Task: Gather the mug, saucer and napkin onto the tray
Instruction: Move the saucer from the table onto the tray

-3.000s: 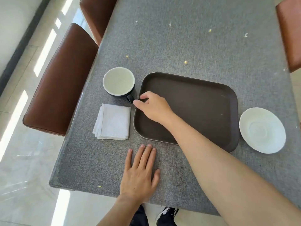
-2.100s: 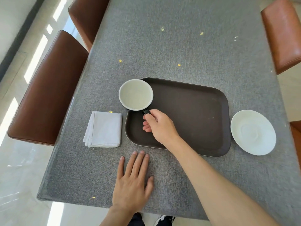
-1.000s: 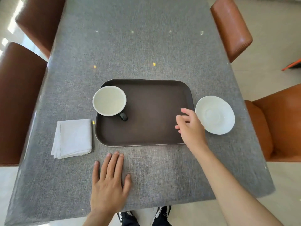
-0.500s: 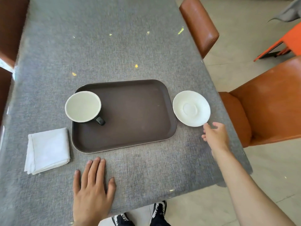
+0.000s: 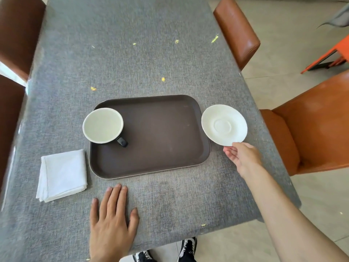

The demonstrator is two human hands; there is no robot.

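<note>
a: which step is this?

b: the saucer step, i'd judge. the dark mug with a pale inside (image 5: 103,128) stands upright on the brown rectangular plastic tray (image 5: 160,157), in its left part, with the handle pointing toward the person. the round white ceramic saucer (image 5: 224,125) sits on the grey woven surface (image 5: 132,53) just beside the tray's right edge, not on it.

a: and the right hand?

b: the right hand (image 5: 242,157) is at the saucer's near rim, fingers loosely curled and touching or almost touching the edge. i cannot tell whether it has pinched the rim yet (the thumb side is hidden behind the hand), so i would not call it a grip.

a: the left hand?

b: the left hand (image 5: 113,222) lies flat and open on the surface, palm down, near the tray's front edge, holding nothing.

a: what does the next move call for?

b: getting fingers under that thin rim, since a flat saucer offers little to catch, then lifting it over the tray's raised lip into the bare right part, clear of the mug.

a: and afterwards?

b: the folded white cloth napkin (image 5: 62,174) lies on the surface just left of the tray's near corner, not yet gathered (the left hand is the nearer one).
</note>
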